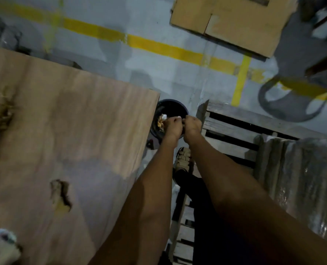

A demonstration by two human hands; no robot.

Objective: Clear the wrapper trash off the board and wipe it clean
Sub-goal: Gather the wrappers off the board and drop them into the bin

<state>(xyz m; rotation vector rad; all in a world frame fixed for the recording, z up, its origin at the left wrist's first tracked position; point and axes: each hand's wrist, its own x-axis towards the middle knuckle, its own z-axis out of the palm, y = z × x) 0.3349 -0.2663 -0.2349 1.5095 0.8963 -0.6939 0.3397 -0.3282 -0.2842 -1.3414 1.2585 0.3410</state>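
Both the left hand (pixel 173 124) and right hand (pixel 193 123) are curled into fists side by side, contents indiscernible, over the dark bin (pixel 176 108) holding crumpled wrapper trash (pixel 161 121), with the wooden board (pixel 63 131) to their left.

Bin (pixel 178 107) squeezed between board (pixel 73 131) and pallet (pixel 235 127).

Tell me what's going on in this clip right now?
A person holds both hands, left hand and right hand, over a dark bin on the floor beside the board, apparently dropping wrapper scraps into it. Both fists look closed; what they grip is hidden. The board still has debris at its left edge and a rag at its near corner, so wiping seems not yet done.
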